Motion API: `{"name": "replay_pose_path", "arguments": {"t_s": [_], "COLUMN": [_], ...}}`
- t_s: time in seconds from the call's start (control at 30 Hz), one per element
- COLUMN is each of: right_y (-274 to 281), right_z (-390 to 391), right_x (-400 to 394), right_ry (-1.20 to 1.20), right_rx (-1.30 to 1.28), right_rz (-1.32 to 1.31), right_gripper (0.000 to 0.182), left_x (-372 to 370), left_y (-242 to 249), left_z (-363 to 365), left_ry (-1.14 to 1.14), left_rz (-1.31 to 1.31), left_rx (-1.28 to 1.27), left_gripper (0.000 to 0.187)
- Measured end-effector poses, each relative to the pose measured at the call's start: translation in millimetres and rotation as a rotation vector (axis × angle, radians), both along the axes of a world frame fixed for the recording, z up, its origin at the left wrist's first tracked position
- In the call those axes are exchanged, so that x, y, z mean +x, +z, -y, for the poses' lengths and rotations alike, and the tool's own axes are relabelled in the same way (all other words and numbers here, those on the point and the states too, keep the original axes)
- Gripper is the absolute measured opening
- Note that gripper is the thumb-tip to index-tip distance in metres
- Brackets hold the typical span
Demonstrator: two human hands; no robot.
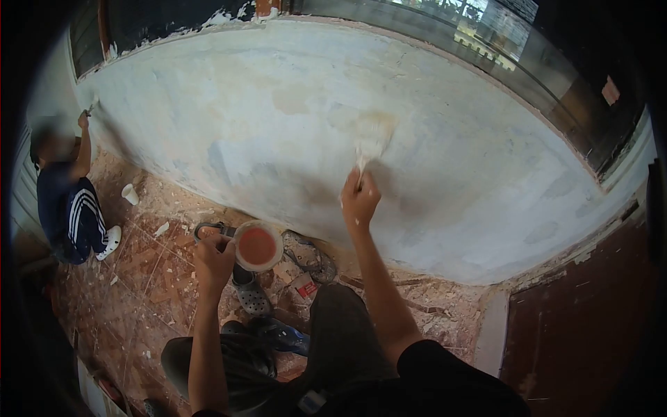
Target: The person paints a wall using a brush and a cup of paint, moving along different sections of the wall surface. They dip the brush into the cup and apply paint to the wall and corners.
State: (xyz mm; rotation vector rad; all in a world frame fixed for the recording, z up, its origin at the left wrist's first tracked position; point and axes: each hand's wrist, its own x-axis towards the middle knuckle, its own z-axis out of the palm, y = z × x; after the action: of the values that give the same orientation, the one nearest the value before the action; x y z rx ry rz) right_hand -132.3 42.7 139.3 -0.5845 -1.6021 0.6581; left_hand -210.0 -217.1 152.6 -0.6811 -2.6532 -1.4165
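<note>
Left hand (213, 258) fingers curled round a tilted pot of liquid (258, 245), could slop out; right hand (359, 200) fist-grips the brush (373, 139) on the wall (445, 160)

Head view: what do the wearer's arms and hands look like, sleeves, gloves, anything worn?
Both forearms are bare. No gloves on the left hand or the right hand. A black short sleeve shows on the right upper arm. No watch or rings that I can make out. A few pale flecks on the right hand.

Single head-worn view, downward, close to the wall (451, 181).
</note>
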Motion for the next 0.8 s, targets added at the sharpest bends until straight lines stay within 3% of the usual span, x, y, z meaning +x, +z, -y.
{"name": "replay_pose_path", "arguments": {"t_s": [0.07, 0.13, 0.2, 0.27, 0.33, 0.4, 0.57, 0.63, 0.73, 0.8], "right_y": [-48.9, -61.7, -51.9, -24.2, 23.1, 53.9, 7.4, -41.0, -42.2, -17.4], "right_z": [14.3, 30.7, 44.7, 34.6, 26.8, 14.8, 21.8, 24.3, 51.4, 49.6], "right_x": [6.8, 10.6, 15.0, 0.6, -12.2, -23.2, -10.1, -1.4, 18.1, 13.8], "right_ry": [0.042, 0.045, 0.162, 0.167, 0.297, 0.249, 0.038, 0.074, 0.212, 0.225], "right_rx": [-0.147, -0.171, -0.218, -0.044, -0.192, -0.226, -0.032, -0.156, -0.264, -0.186], "right_rz": [0.013, -0.001, -0.069, -0.106, -0.171, -0.137, 0.061, 0.116, 0.106, 0.054], "right_gripper": [0.019, 0.019, 0.021, 0.023, 0.025, 0.027, 0.027, 0.025, 0.024, 0.025], "left_x": [1.5, -1.3, -2.1, 2.7, 6.4, 10.7, 7.9, 7.1, 4.8, 6.3], "left_y": [4.6, 0.5, -1.1, 4.2, 5.9, 13.3, 7.2, 5.6, 7.1, 7.7], "left_z": [2.2, 4.5, 5.4, 4.8, 3.2, 0.7, -0.8, -0.6, 0.9, 1.3], "left_ry": [-0.021, 0.004, 0.032, 0.042, 0.030, 0.029, 0.018, 0.017, 0.028, 0.023], "left_rz": [0.008, 0.002, 0.005, -0.029, -0.005, 0.003, -0.017, -0.012, 0.003, 0.005], "left_rx": [0.020, 0.027, 0.031, -0.004, -0.008, -0.022, -0.003, 0.013, 0.034, 0.023], "left_gripper": [0.012, 0.012, 0.012, 0.013, 0.013, 0.013, 0.013, 0.013, 0.013, 0.013]}}
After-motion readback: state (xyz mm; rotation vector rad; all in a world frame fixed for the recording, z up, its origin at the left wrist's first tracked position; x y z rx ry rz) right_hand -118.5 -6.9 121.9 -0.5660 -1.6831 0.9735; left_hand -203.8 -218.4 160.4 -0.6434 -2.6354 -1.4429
